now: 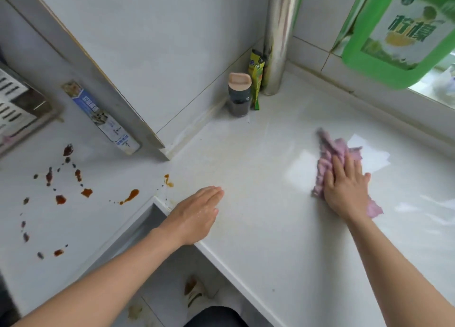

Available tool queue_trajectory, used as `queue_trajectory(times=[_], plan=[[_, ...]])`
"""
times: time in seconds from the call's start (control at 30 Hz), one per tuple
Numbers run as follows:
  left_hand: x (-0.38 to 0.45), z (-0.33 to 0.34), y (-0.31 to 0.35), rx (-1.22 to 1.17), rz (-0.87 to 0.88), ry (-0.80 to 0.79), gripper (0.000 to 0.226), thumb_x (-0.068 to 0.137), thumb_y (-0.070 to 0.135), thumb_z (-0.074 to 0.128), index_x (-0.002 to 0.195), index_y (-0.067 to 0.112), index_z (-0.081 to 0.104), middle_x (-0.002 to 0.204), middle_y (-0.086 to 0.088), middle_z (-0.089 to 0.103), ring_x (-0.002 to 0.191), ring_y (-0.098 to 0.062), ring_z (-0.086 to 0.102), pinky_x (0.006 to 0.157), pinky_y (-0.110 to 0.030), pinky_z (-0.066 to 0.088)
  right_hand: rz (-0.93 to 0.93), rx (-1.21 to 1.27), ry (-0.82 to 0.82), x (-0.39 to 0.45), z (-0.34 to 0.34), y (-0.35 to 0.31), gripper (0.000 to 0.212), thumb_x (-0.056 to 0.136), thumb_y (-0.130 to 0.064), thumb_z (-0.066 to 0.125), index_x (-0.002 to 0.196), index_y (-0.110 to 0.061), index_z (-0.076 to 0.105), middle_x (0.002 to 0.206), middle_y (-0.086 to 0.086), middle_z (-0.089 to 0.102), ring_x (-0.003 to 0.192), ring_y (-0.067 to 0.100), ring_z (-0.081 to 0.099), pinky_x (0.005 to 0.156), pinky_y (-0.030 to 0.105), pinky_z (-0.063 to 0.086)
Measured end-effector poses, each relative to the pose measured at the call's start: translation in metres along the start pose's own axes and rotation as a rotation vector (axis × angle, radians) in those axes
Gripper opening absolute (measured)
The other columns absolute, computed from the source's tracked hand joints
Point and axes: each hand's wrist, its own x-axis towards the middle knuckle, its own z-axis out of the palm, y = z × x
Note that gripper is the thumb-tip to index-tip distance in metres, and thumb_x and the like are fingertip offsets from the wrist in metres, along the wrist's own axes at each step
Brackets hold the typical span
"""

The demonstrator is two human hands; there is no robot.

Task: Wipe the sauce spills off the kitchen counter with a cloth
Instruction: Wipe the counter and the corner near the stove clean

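- One view is given, from the head, and in it the pink cloth (330,159) is pressed flat to the white counter (258,228) on the right side by the right hand (344,189), whose fingers are laid out straight on top of it, not curled round it.
- The left hand (194,216) is rested at the counter's inner edge, fingers straight and together, with nothing held.
- The sauce spills (61,198) are seen well apart from the cloth, on the left leg of the counter; one orange streak (168,180) lies near the corner, just beyond the left hand.
- The patch under the cloth is judged already wet and shiny, so the cloth is best carried leftward to the stains.
- Firm flat pressure is advised, with strokes drawn inward so sauce is gathered, not smeared.
- A clean fold is best turned under before each dark blot.
- The jar (238,95) in the corner is best left undisturbed.
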Motion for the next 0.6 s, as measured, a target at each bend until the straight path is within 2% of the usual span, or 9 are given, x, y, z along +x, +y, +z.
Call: queue_trajectory(times=[0.03, 0.1, 0.17, 0.23, 0.3, 0.37, 0.47, 0.53, 0.6], plan=[[-0.006, -0.001, -0.003, 0.011, 0.046, 0.040, 0.048, 0.105, 0.017, 0.037, 0.151, 0.008, 0.033, 0.157, -0.003, 0.034, 0.146, -0.016, 0.028, 0.121, -0.025, 0.013, 0.084, 0.012, 0.012, -0.009, 0.000, 0.007, 0.062, 0.098, -0.043, 0.014, 0.155, -0.021, 0.025, 0.164, 0.007, 0.012, 0.150, 0.031, 0.010, 0.119, 0.055, 0.007], [-0.023, 0.000, -0.013, 0.015, 0.134, 0.105, 0.038, 0.096, 0.006, 0.053, 0.133, 0.005, 0.056, 0.132, -0.006, 0.062, 0.123, -0.020, 0.056, 0.108, -0.032, 0.044, 0.193, 0.025, 0.028, -0.048, 0.010, -0.002, 0.069, 0.094, -0.046, 0.009, 0.156, -0.018, 0.023, 0.164, 0.010, 0.012, 0.150, 0.035, 0.010, 0.120, 0.053, 0.006], [-0.046, 0.001, -0.026, -0.010, 0.154, 0.153, 0.031, 0.088, 0.002, 0.061, 0.119, 0.006, 0.065, 0.112, -0.004, 0.069, 0.104, -0.019, 0.064, 0.094, -0.031, 0.054, 0.227, 0.042, 0.058, -0.099, 0.030, -0.034, 0.070, 0.094, -0.046, 0.009, 0.155, -0.015, 0.023, 0.163, 0.012, 0.013, 0.149, 0.038, 0.012, 0.119, 0.052, 0.006], [-0.069, 0.004, -0.040, -0.025, 0.112, 0.196, 0.030, 0.088, 0.002, 0.060, 0.117, 0.007, 0.066, 0.109, -0.003, 0.069, 0.102, -0.018, 0.063, 0.092, -0.032, 0.055, 0.251, 0.074, 0.075, -0.147, 0.046, -0.078, 0.068, 0.096, -0.044, 0.008, 0.156, -0.013, 0.018, 0.164, 0.012, 0.007, 0.150, 0.037, 0.007, 0.120, 0.050, 0.000], [-0.093, 0.003, -0.056, -0.040, 0.038, 0.255, 0.031, 0.090, 0.003, 0.057, 0.119, 0.008, 0.066, 0.114, -0.003, 0.069, 0.106, -0.019, 0.063, 0.095, -0.034, 0.054, 0.264, 0.104, 0.016, -0.180, 0.061, -0.134, 0.065, 0.099, -0.043, 0.009, 0.157, -0.015, 0.002, 0.163, 0.013, -0.007, 0.150, 0.035, -0.006, 0.120, 0.047, -0.011], [-0.112, -0.002, -0.067, -0.054, -0.013, 0.297, 0.031, 0.092, 0.005, 0.055, 0.122, 0.008, 0.065, 0.117, -0.003, 0.067, 0.109, -0.020, 0.062, 0.097, -0.033, 0.052, 0.252, 0.123, -0.059, -0.198, 0.074, -0.198, 0.065, 0.101, -0.040, 0.018, 0.157, -0.013, -0.003, 0.162, 0.017, -0.012, 0.149, 0.039, -0.010, 0.118, 0.048, -0.013], [-0.133, -0.012, -0.084, -0.066, -0.072, 0.328, 0.034, 0.097, 0.008, 0.050, 0.129, 0.007, 0.060, 0.126, -0.005, 0.063, 0.116, -0.021, 0.057, 0.102, -0.032, 0.046, 0.005, 0.123, -0.133, -0.205, 0.085, -0.276, 0.068, 0.098, -0.032, 0.029, 0.156, -0.010, 0.002, 0.161, 0.018, -0.012, 0.148, 0.042, -0.011, 0.118, 0.050, -0.011], [-0.140, -0.018, -0.094, -0.079, -0.099, 0.344, 0.036, 0.098, 0.011, 0.048, 0.133, 0.006, 0.057, 0.130, -0.007, 0.060, 0.121, -0.023, 0.055, 0.105, -0.034, 0.044, -0.204, 0.078, -0.216, -0.195, 0.086, -0.299, 0.069, 0.099, -0.029, 0.028, 0.156, -0.015, -0.009, 0.160, 0.012, -0.023, 0.146, 0.036, -0.023, 0.118, 0.050, -0.015], [-0.144, -0.024, -0.100, -0.078, -0.084, 0.332, 0.039, 0.099, 0.012, 0.046, 0.136, 0.007, 0.054, 0.133, -0.008, 0.058, 0.123, -0.024, 0.053, 0.107, -0.035, 0.041, -0.320, 0.093, -0.322, -0.185, 0.071, -0.302, 0.062, 0.102, -0.034, 0.023, 0.157, -0.021, -0.003, 0.162, 0.005, -0.022, 0.147, 0.031, -0.024, 0.119, 0.051, -0.013]])
